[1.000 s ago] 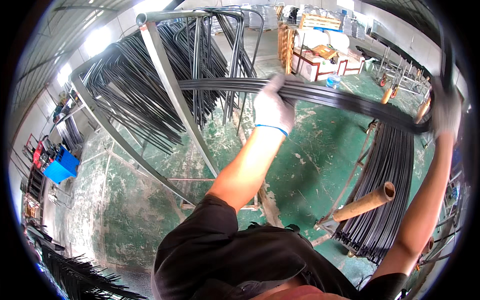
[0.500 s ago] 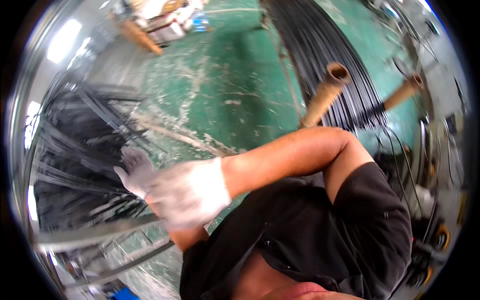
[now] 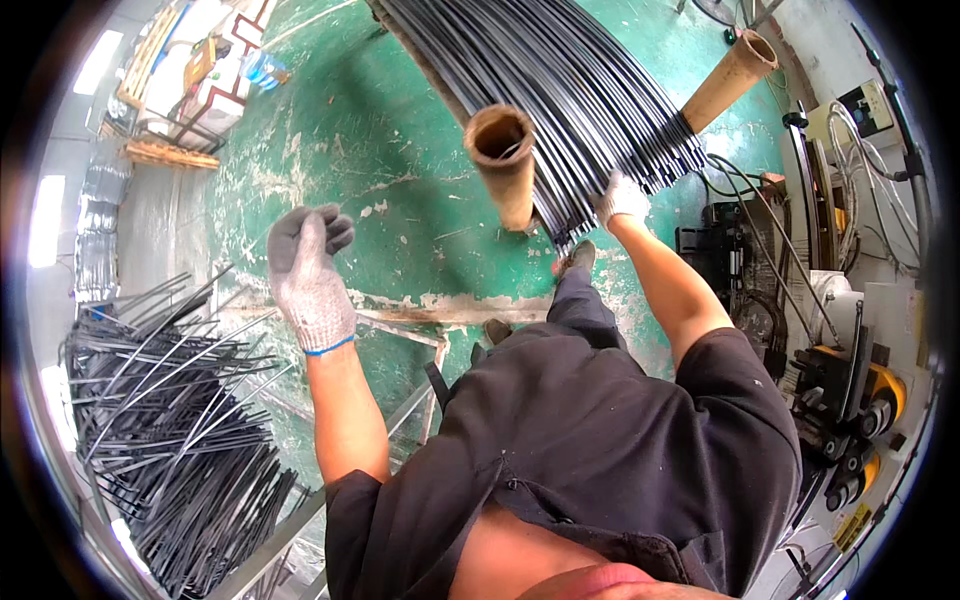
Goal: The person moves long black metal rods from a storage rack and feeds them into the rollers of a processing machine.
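Observation:
My right hand (image 3: pixel 622 198), in a pale knit glove, reaches to the near ends of a row of long black strips (image 3: pixel 560 90). Its fingers close on the strip ends and are partly hidden there. Held up at the left, apart from any object, is my left hand (image 3: pixel 312 275), in a glove with a grey-coated palm and blue cuff edge. Its fingers curl in beside the thumb, with nothing visible in them. Two brown cardboard tubes stand by the row, a nearer tube (image 3: pixel 512 190) on its left and a farther tube (image 3: pixel 728 82) on its right.
A tangled heap of black strips (image 3: pixel 180 430) lies at the left by a metal frame rail (image 3: pixel 270 550). Black and yellow machinery (image 3: pixel 860 400) and cables line the right side. White boxes (image 3: pixel 215 85) and wooden pieces stand at far left on the green floor (image 3: pixel 340 150).
Both hands were together over the heap at the left, blurred, my right arm crossing my body. My right hand has since swung to the strip row; my left has come up from the heap.

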A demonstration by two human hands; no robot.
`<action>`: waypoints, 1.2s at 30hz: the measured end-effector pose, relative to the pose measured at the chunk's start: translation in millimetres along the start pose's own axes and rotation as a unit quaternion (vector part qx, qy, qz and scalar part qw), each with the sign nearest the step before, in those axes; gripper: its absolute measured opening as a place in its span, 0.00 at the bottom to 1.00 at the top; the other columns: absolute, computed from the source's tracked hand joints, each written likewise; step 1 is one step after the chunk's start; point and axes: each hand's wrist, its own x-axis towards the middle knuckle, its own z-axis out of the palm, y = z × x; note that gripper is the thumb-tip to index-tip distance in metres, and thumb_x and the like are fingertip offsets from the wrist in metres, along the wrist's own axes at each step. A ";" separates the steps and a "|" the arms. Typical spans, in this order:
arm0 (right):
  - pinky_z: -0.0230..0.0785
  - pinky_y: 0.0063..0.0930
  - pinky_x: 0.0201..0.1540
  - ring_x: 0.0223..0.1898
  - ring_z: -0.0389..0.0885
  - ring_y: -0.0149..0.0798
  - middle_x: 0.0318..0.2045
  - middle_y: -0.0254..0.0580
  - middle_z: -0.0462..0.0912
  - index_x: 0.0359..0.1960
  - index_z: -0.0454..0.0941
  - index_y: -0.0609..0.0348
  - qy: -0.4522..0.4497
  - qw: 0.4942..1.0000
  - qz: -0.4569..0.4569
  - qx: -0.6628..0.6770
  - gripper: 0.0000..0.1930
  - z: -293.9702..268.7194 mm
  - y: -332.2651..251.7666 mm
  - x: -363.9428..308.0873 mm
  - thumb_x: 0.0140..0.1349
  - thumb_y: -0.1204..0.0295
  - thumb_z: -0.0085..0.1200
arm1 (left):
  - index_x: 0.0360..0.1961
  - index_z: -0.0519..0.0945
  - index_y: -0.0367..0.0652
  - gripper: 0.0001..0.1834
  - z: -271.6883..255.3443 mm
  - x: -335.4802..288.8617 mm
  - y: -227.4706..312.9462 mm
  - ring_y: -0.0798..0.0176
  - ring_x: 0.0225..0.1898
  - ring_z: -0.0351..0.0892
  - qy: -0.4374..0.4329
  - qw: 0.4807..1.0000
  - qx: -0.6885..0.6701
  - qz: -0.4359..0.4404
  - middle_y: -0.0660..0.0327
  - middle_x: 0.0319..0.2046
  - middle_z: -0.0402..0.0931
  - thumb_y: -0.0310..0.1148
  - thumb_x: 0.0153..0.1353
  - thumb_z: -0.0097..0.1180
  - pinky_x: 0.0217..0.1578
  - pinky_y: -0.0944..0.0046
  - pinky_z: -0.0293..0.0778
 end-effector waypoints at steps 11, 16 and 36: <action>0.71 0.45 0.63 0.62 0.77 0.50 0.57 0.52 0.80 0.60 0.75 0.63 -0.041 0.997 -0.010 -0.068 0.22 48.3 -5.7 108.6 0.68 0.64 0.52 | 0.45 0.83 0.35 0.08 211.9 32.4 -87.1 0.72 0.39 0.73 -0.025 0.959 0.265 0.101 0.65 0.40 0.80 0.23 0.66 0.62 0.45 0.70 0.72; 0.78 0.43 0.57 0.53 0.85 0.52 0.45 0.51 0.86 0.45 0.82 0.58 -0.036 0.997 -0.044 -0.047 0.14 32.7 12.4 128.1 0.67 0.64 0.51 | 0.45 0.84 0.35 0.08 217.7 33.0 -86.5 0.71 0.37 0.71 -0.006 0.938 0.329 0.111 0.64 0.39 0.79 0.22 0.66 0.62 0.43 0.68 0.72; 0.79 0.43 0.60 0.56 0.86 0.53 0.53 0.54 0.88 0.52 0.83 0.59 -0.248 0.968 0.023 0.032 0.23 27.2 0.1 157.1 0.58 0.60 0.66 | 0.44 0.84 0.34 0.07 215.8 34.0 -84.7 0.64 0.42 0.77 0.005 0.911 0.366 0.189 0.58 0.43 0.82 0.22 0.66 0.63 0.47 0.62 0.75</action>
